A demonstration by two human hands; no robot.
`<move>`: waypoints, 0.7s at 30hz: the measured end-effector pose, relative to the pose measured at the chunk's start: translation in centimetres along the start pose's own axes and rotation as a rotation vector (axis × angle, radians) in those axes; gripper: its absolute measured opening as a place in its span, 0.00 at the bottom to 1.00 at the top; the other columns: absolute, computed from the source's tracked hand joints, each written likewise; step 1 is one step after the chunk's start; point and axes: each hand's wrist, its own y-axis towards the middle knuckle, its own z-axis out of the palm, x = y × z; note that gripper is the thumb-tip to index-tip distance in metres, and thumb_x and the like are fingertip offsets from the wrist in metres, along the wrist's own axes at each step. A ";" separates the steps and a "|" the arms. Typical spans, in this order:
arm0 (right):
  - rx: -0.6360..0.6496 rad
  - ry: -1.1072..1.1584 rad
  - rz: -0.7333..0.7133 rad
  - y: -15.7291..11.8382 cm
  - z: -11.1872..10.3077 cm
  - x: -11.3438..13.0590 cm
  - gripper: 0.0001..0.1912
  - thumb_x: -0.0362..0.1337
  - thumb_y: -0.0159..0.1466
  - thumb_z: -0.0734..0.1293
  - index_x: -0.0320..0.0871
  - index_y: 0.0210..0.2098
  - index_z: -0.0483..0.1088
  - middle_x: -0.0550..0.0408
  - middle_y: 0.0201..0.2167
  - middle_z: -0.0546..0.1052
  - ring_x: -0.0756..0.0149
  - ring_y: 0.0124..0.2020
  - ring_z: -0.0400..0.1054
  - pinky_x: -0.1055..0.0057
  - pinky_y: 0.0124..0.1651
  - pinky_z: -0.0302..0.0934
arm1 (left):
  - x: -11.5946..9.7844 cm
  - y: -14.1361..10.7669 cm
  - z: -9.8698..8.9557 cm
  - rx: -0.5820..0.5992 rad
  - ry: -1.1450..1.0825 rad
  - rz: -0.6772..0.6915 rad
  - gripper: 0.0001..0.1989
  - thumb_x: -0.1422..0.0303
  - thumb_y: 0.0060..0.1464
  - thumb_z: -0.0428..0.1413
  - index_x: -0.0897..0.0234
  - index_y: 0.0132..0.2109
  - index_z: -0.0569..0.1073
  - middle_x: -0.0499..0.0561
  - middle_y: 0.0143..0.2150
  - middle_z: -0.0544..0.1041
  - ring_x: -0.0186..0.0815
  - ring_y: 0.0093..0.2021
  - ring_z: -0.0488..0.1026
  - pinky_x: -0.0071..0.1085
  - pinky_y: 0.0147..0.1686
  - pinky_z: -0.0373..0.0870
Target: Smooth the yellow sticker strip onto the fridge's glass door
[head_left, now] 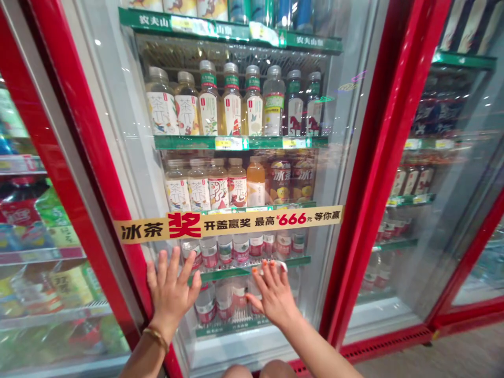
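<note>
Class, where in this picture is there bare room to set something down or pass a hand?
Setting down: the floor at lower right, bordered by the red cabinet base. Passing a hand: the gap between left hand and right hand, below the yellow banner. Crowded: the shelves, lined with bottles.

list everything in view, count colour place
red-framed glass door: one, red, centre
red-framed side cabinets: several, red, both sides
long printed strip: one, yellow, across door
straight shelf edges: five, green, behind door
capped plastic bottles: many, mixed, behind glass
price labels: several, yellow and white, shelf edges
floor: one, grey, lower right
bracelet: one, gold, left wrist
knees: two, bare, bottom
left hand: one, bare, lower left
right hand: one, orange nails, lower centre
</note>
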 end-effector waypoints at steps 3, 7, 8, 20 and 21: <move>-0.016 -0.045 0.279 1.0 -0.8 -4.2 0.49 0.47 0.75 0.61 0.39 0.83 0.29 0.36 0.83 0.27 0.38 0.84 0.18 0.23 0.77 0.44 | -0.2 0.4 -0.2 -0.006 0.004 0.020 0.43 0.65 0.64 0.62 0.49 0.80 0.55 0.52 0.84 0.48 0.49 0.85 0.42 0.58 0.83 0.38; -0.053 -0.011 0.513 6.1 -0.8 -4.5 0.49 0.48 0.77 0.58 0.34 0.81 0.22 0.32 0.81 0.19 0.34 0.82 0.12 0.18 0.74 0.42 | -0.6 0.7 -0.3 -0.014 0.005 0.027 0.43 0.65 0.64 0.62 0.51 0.81 0.54 0.52 0.84 0.47 0.48 0.85 0.41 0.55 0.83 0.37; -0.048 0.008 0.450 6.8 -0.5 -3.1 0.51 0.50 0.77 0.59 0.33 0.81 0.24 0.31 0.81 0.20 0.35 0.83 0.14 0.21 0.75 0.43 | -0.6 0.8 -0.4 -0.014 0.000 0.025 0.43 0.65 0.64 0.62 0.51 0.81 0.54 0.51 0.85 0.47 0.47 0.85 0.41 0.54 0.83 0.37; -0.038 0.009 0.190 10.5 -0.5 0.0 0.55 0.56 0.74 0.66 0.34 0.83 0.32 0.31 0.83 0.30 0.35 0.84 0.22 0.31 0.80 0.37 | 0.1 -2.7 -0.7 0.016 0.033 -0.004 0.43 0.68 0.64 0.59 0.52 0.81 0.52 0.53 0.84 0.47 0.47 0.85 0.41 0.53 0.83 0.40; -0.016 0.025 0.158 11.2 -0.4 0.8 0.55 0.56 0.74 0.66 0.36 0.83 0.33 0.33 0.83 0.33 0.35 0.84 0.25 0.31 0.80 0.37 | 0.1 -2.9 -0.5 0.013 0.045 0.007 0.43 0.68 0.65 0.58 0.54 0.82 0.52 0.53 0.84 0.46 0.47 0.85 0.40 0.52 0.83 0.39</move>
